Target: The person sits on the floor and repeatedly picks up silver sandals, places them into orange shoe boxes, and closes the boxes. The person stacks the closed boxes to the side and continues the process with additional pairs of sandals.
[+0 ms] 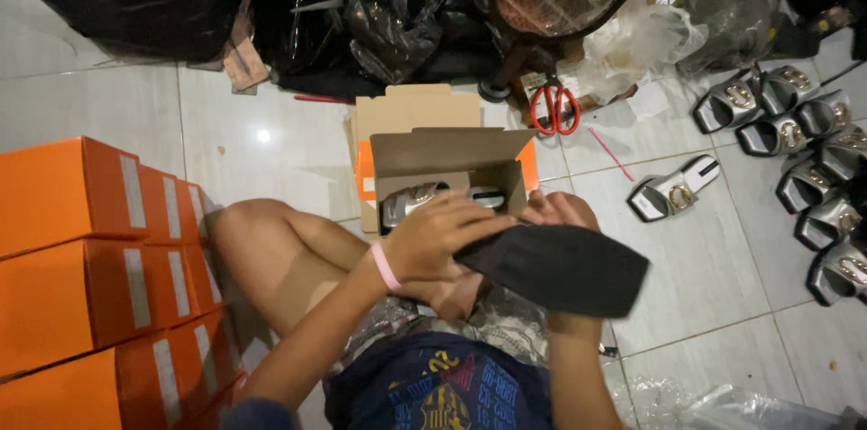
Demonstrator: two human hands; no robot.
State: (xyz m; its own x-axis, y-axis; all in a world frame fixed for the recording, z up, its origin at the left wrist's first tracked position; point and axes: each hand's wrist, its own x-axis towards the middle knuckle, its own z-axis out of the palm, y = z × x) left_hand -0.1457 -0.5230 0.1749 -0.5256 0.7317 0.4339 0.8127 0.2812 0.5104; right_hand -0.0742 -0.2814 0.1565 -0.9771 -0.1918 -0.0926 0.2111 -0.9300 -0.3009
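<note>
Black fabric pouch (564,267) is held flat just in front of the open cardboard shoe box (447,163) on the floor, left hand (442,236) laid over its near end with fingers (483,220) curled onto the cloth, right hand (560,210) mostly hidden behind it, so its grip cannot be told. Pouch is judged light, soft and floppy, not fragile; best taken at the open edge with both hands. Silver sandals (673,195) are seen well apart to the right, orange boxes (90,249) stacked at left, red scissors (554,109) beyond the box.
</note>
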